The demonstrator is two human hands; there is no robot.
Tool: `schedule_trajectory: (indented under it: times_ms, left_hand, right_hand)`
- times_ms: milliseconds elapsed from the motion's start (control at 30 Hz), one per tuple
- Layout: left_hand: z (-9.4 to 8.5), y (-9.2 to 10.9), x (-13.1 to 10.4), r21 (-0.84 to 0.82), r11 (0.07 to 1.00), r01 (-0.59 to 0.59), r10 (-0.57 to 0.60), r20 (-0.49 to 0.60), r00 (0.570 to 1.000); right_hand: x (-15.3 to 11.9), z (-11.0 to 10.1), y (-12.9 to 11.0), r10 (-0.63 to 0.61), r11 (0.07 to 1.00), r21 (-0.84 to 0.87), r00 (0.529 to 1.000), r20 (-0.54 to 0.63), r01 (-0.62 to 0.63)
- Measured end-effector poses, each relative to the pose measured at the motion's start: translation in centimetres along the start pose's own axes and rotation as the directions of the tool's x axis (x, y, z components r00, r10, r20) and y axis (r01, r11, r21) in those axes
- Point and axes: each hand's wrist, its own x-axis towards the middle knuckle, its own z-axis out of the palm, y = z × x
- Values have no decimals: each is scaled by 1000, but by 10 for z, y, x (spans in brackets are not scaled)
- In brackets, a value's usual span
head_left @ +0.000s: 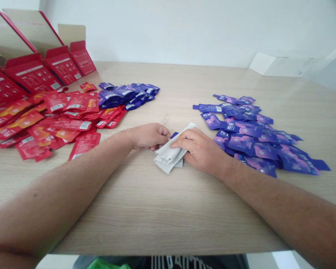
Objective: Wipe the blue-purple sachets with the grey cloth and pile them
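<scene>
My right hand (200,148) is closed on a folded pale cloth (169,154) at the middle of the table. Just left of it, my left hand (152,136) has its fingers pinched together at the end of a blue packet (174,135). Most of that packet is hidden beneath the cloth and my fingers. Blue and purple packets (243,129) lie in a loose spread to the right of my right hand. Behind and left of my left hand is a heap of dark blue packets (126,94).
Many red and orange packets (64,119) cover the left of the wooden table (145,213). Open red boxes (33,73) stand behind them at the back left. A white box (281,66) lies at the back right, by the wall.
</scene>
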Motion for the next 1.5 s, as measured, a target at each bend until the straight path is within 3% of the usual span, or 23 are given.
schedule_trajectory:
  times_ms: [167, 333, 533, 700, 867, 1033, 1233, 1400, 1500]
  left_hand:
    - [-1, 0, -1, 21, 999, -27, 27, 20, 999]
    - [0, 2, -1, 11, 1000, -7, 7, 22, 1000]
    - [0, 0, 0, 27, 999, -16, 15, 33, 999]
    - [0, 0, 0, 4, 1000, 5, -6, 25, 1000]
    - [0, 1, -1, 37, 999, -13, 12, 28, 1000]
    - [1, 1, 0, 18, 1000, 4, -4, 5, 1000]
    - [0, 1, 0, 42, 999, 0, -1, 26, 1000]
    - [0, 2, 0, 16, 1000, 16, -16, 12, 1000]
    - [0, 1, -1, 23, 1000, -2, 1, 24, 1000]
  right_hand:
    - [0, 1, -5, -137, 990, 30, 987, 89, 135]
    - [-1, -1, 1, 20, 999, -37, 1000, -6, -20]
    - [-1, 1, -4, -118, 993, 18, 989, 87, 116]
    - [0, 0, -1, 12, 1000, -14, 1000, 1, -12]
    - [0, 1, -6, -126, 992, 21, 988, 91, 124]
    - [0, 0, -3, 28, 999, -35, 1000, 5, -28]
    - [-1, 2, -7, -105, 994, 14, 991, 83, 105]
    - [-1, 1, -3, 35, 999, -36, 999, -1, -35]
    - [-1, 1, -6, -27, 999, -18, 998, 50, 28]
